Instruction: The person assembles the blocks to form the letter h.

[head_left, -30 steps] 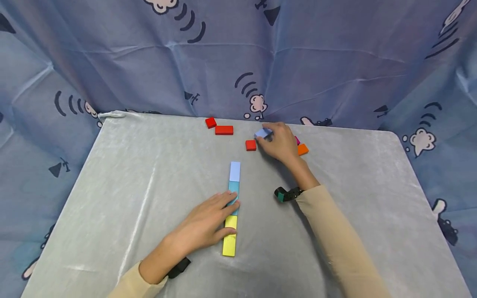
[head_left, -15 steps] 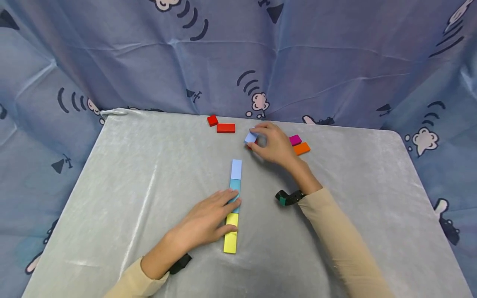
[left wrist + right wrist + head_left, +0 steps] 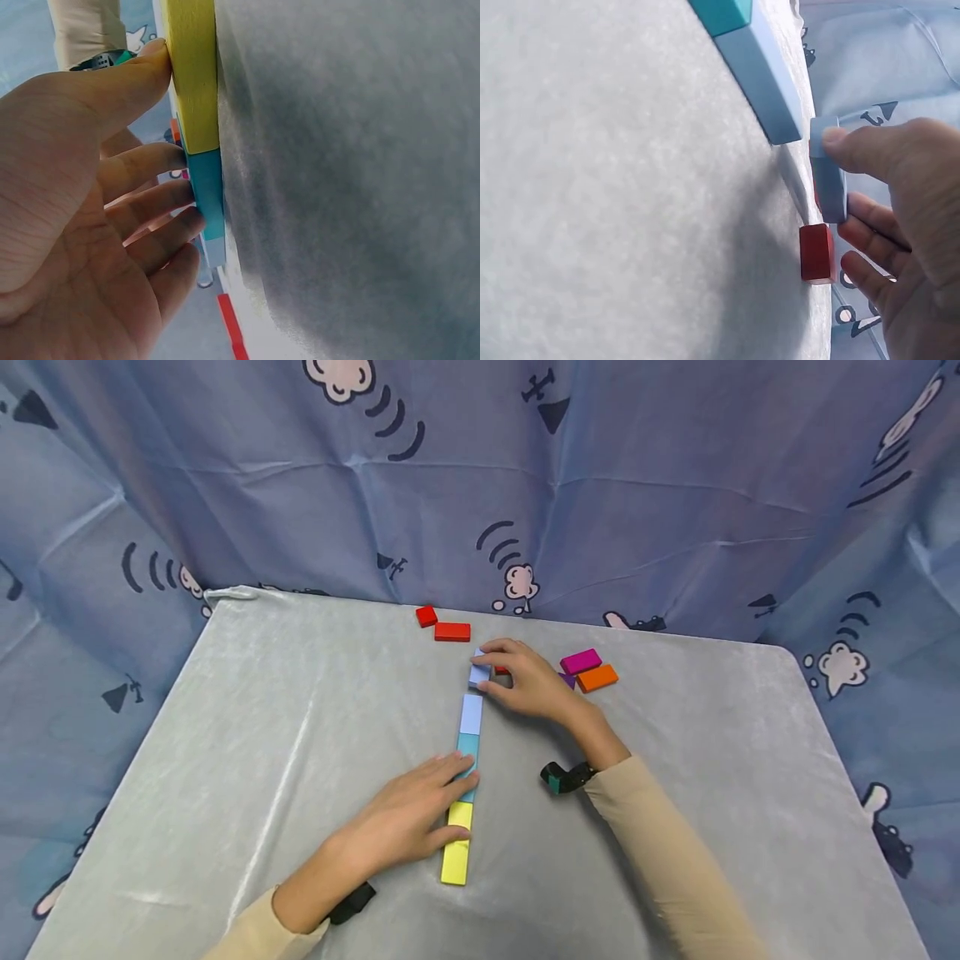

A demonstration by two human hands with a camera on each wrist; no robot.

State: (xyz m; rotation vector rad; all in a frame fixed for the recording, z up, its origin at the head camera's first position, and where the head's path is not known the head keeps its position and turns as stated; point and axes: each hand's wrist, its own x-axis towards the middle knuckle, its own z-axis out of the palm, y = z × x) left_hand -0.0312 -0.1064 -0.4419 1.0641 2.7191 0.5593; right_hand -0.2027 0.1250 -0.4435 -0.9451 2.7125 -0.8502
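Note:
On the grey cloth, a straight row of flat blocks runs away from me: yellow point(image 3: 454, 864) nearest, teal point(image 3: 468, 744) in the middle, light blue point(image 3: 471, 714) at the far end. My left hand point(image 3: 405, 814) rests on the row with fingers extended, thumb on the yellow and fingertips on the teal, as the left wrist view point(image 3: 204, 195) shows the teal side. Just past the far end, my right hand point(image 3: 528, 683) pinches another light blue block point(image 3: 830, 184) between thumb and fingers; a small gap separates it from the row. The right hand partly covers a small red block point(image 3: 816, 255).
Near the table's back edge lie a red rectangular block point(image 3: 452, 632) and a small red one point(image 3: 426, 616). Right of the right hand are magenta point(image 3: 581, 662), orange point(image 3: 597, 678) and partly hidden purple point(image 3: 567, 680) blocks. A patterned blue curtain point(image 3: 637, 510) hangs behind.
My right hand has carried the light blue block left and toward me, over past the small red block to the row's far end. The left hand stays on the row.

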